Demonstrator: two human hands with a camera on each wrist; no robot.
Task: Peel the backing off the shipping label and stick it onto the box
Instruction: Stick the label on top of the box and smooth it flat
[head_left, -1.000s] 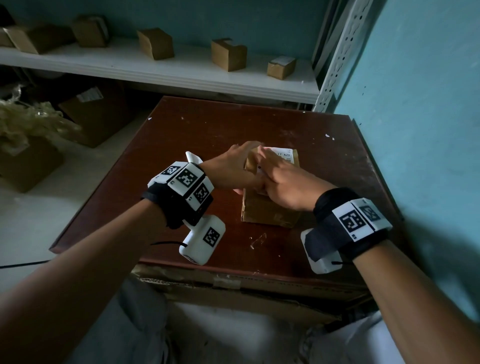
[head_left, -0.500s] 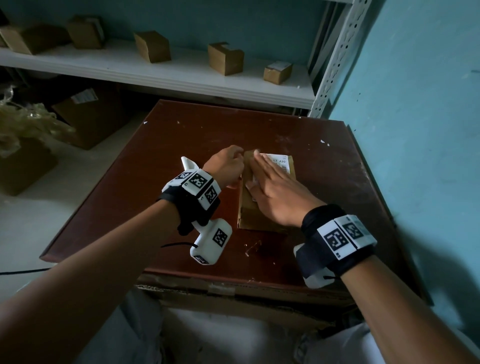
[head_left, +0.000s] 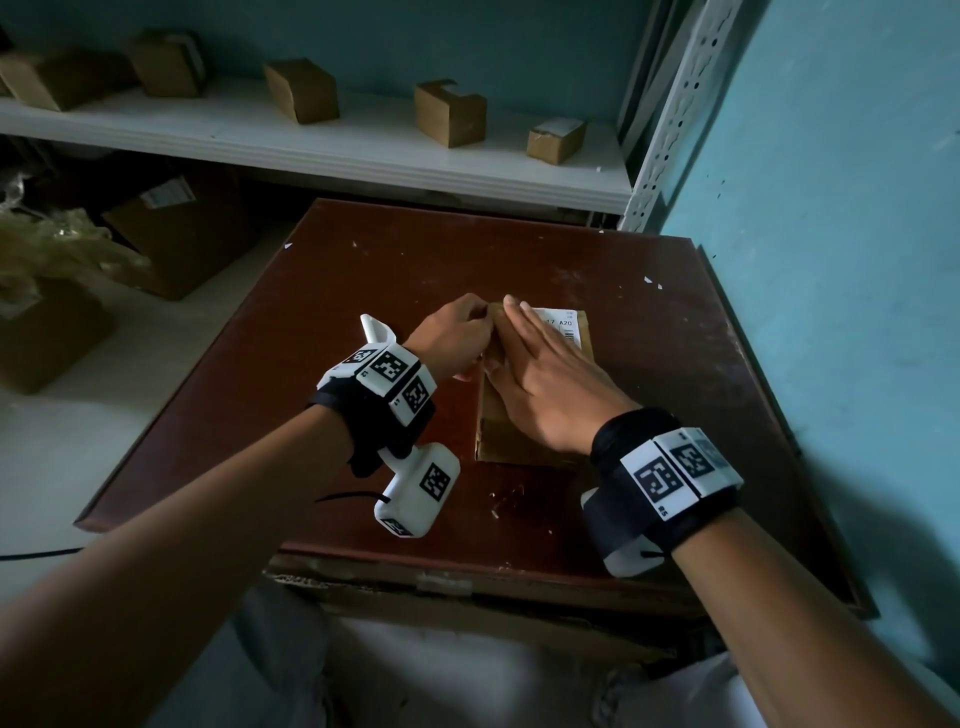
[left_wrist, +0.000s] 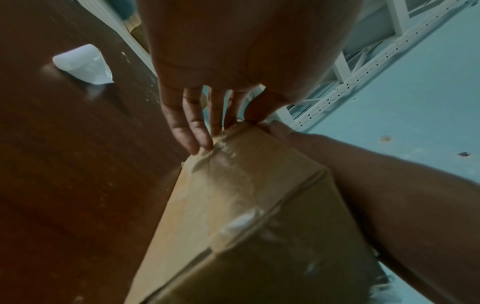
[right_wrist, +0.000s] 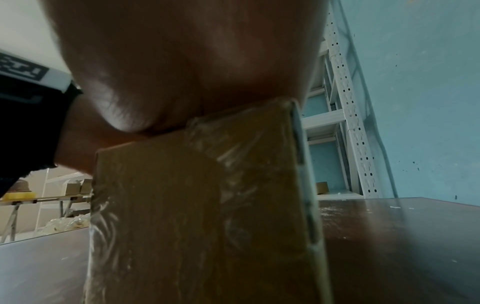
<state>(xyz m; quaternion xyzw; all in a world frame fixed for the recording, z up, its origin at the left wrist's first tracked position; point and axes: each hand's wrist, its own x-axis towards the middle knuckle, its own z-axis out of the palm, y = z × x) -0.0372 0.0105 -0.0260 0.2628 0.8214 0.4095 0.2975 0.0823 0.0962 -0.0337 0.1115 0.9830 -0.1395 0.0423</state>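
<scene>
A brown cardboard box (head_left: 519, 441) lies flat on the dark red-brown table (head_left: 363, 270). A white printed shipping label (head_left: 566, 326) sits on the far end of its top. Only the label's far right part shows past my fingers. My right hand (head_left: 535, 348) lies flat on the box top with straight fingers, covering most of the label. My left hand (head_left: 475, 332) holds the box's far left edge. In the left wrist view its fingers (left_wrist: 192, 131) run down the side of the box (left_wrist: 233, 205) and its thumb sits on the top edge. The right wrist view shows the palm pressed on the box (right_wrist: 194, 205).
A small white curled scrap (left_wrist: 83, 63) lies on the table left of my left hand. A white shelf (head_left: 322, 150) behind the table carries several small cartons. A blue wall (head_left: 841, 270) runs close along the table's right side. Larger cartons (head_left: 176, 234) stand on the floor at left.
My right hand has flattened and slid along the box top toward its far left corner, over the label. My left hand has drawn off the top to the box's left edge.
</scene>
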